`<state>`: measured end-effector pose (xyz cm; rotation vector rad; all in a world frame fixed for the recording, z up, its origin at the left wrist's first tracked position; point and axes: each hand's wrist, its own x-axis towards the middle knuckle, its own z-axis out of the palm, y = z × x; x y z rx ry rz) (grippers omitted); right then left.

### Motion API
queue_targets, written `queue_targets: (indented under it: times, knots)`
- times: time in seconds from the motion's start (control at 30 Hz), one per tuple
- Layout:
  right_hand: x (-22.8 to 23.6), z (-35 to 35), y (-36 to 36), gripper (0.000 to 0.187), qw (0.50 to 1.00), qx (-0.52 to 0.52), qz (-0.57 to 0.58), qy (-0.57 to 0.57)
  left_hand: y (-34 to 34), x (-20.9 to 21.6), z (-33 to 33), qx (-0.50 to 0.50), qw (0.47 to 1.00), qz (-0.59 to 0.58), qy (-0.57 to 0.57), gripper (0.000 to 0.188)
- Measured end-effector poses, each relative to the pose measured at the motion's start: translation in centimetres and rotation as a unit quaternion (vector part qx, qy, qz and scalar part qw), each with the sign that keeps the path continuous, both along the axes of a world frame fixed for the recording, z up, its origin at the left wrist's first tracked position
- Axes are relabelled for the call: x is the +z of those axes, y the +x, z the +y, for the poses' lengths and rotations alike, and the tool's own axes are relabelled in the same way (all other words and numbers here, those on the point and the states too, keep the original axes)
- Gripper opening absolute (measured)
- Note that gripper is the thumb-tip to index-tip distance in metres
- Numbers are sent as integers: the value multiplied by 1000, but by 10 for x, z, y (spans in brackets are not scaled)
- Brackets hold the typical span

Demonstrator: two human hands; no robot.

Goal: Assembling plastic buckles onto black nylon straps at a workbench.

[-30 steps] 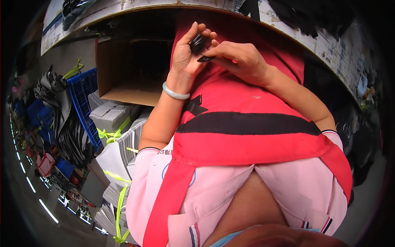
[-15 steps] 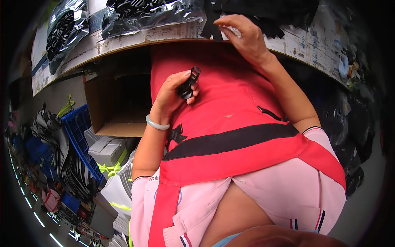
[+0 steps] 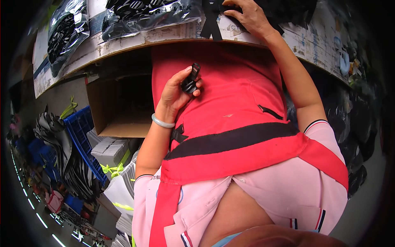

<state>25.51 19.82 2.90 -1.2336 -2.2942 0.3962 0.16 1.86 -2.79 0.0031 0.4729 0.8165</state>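
Left hand: I see my left hand (image 3: 175,92) raised in front of the red apron (image 3: 230,111), below the near edge of the counter (image 3: 135,41); its fingers (image 3: 183,76) are clenched around a small black plastic buckle (image 3: 191,78), which stands slightly tilted between thumb and fingertips.
Buckle detail: I cannot make out its prongs or slots; the palm side is hidden by the fingers.
Right hand: my right hand (image 3: 249,16) is far up on the counter, fingers pressed down on black webbing straps (image 3: 214,20); whether they pinch a strap or only rest on it, I cannot tell.
Straps: their far ends are cut off by the top edge.
Counter left: clear bags of black parts (image 3: 140,12) lie there, their contents blurred behind glare.
Under the counter: an open cardboard box (image 3: 117,109) sits left of the apron, its inside in shadow.
Far left floor: blue crates (image 3: 82,131) and dark bundles, too warped by the lens to tell apart.
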Motion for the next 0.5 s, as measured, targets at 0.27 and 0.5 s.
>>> queue_targets:
  times: [0.27, 0.5]
  knots:
    - [-4, 17, 10, 18, 980, 151, 123, 26, 1, -4, -1, 8, 999, -31, 4, 21]
    - [20, 17, 5, 17, 997, 67, -30, -34, 2, -3, -4, 13, 1000, 4, 15, 22]
